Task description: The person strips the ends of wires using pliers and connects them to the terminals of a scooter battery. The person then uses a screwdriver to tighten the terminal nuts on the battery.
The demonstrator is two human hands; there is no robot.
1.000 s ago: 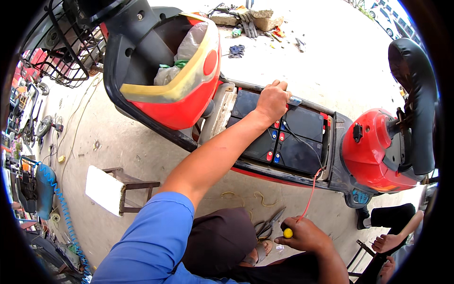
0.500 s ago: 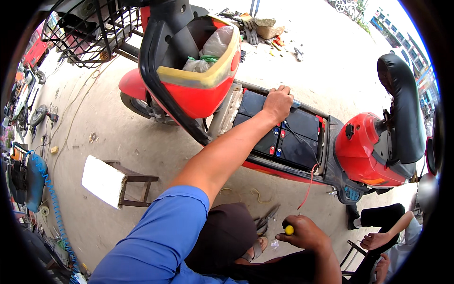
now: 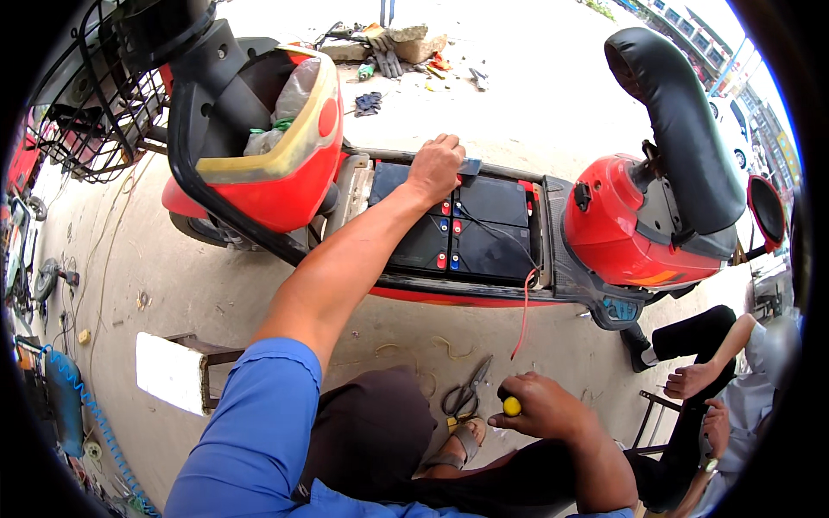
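Observation:
My left hand (image 3: 436, 166) reaches across to the far side of the black batteries (image 3: 492, 246) set in the floor of a red scooter (image 3: 285, 186). Its fingers are bent and closed by a small grey-blue piece (image 3: 471, 166); what they grip is hidden. Near my knee, my right hand (image 3: 546, 407) is closed round a tool with a yellow-ended handle (image 3: 512, 406); the rest of the tool is hidden. Red and blue terminals (image 3: 444, 226) mark the batteries. A red wire (image 3: 524, 315) hangs over the near edge, its loose end above my right hand.
Black-handled scissors (image 3: 466, 393) lie on the ground by my sandalled foot. A white-topped stool (image 3: 173, 373) stands at the left. Another person (image 3: 721, 388) sits at the right. Gloves and stones (image 3: 414, 47) lie beyond the scooter, whose black backrest (image 3: 682, 129) rises at right.
The view has swung, so the scooter sits farther left. My left hand stays at the batteries' far side. My right hand still holds the tool, now farther from the red wire's end.

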